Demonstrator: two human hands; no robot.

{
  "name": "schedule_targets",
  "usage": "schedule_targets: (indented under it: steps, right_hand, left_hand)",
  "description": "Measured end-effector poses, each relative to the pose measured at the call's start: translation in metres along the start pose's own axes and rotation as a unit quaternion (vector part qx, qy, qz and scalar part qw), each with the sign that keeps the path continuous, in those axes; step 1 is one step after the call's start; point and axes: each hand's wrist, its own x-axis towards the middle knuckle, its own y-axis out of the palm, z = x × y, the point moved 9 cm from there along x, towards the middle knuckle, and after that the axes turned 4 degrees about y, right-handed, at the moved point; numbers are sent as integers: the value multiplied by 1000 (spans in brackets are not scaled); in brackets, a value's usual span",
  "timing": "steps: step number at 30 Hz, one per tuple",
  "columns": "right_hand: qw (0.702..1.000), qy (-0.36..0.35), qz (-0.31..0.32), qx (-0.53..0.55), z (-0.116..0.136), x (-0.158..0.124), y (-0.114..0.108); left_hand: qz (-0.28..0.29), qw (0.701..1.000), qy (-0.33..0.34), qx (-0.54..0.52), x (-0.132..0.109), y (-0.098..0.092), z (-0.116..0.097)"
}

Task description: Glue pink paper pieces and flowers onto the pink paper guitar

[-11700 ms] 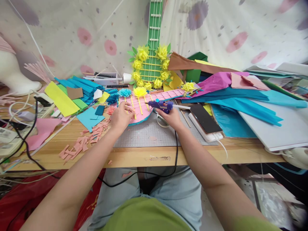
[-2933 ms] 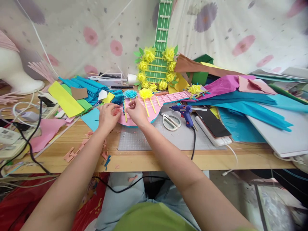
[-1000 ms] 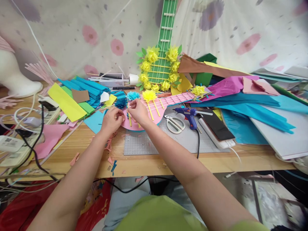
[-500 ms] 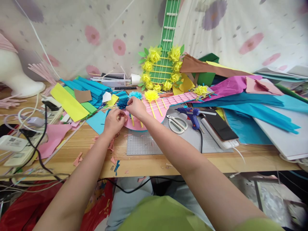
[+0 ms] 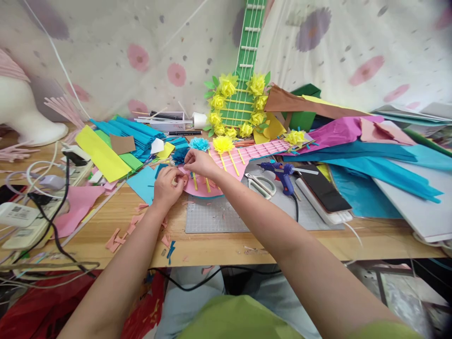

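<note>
A pink paper guitar with yellow strips across it lies on the table, its neck reaching to the right. My left hand is at the body's left end, fingers closed in a pinch on something small I cannot make out. Just above and right of it, my right hand is over the body, thumb and fingers pinched together; whatever they hold is hidden. Beyond the hands sit a dark blue paper flower, a light blue paper flower and a yellow paper flower.
Scissors, a blue glue gun and a phone lie to the right on a grey cutting mat. A green paper guitar stands behind. Pink scraps, coloured paper and a cabled power strip are left.
The view has shifted slightly. My right hand has lowered a little towards my left hand, and its fingertips now sit closer to the guitar's left end.
</note>
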Motion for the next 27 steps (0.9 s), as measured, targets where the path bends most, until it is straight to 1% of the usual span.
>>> schedule_targets:
  steps: [6,13,17,21,25,27]
  right_hand:
    - [998,-50,4,-25,3,-1,3]
    - [989,-122,26,-78,15,-9,11]
    - [988,-133,45,-64,14,-9,12]
    - [989,-132,58,-30,11,-7,12]
    - [987,-138,79,-30,11,-6,15]
    - [985,-143,93,-31,12,-6,17]
  left_hand:
    - [-10,1000,5,-6,-3,0,1]
    - [-23,1000,18,0,-4,-1,-1]
    - [-25,1000,14,4,-5,-1,-1]
    - [-52,998,46,-2,-7,-4,-6]
    - [-84,994,74,-2,-9,-7,-8]
    - [-91,992,84,1,-9,-7,-8]
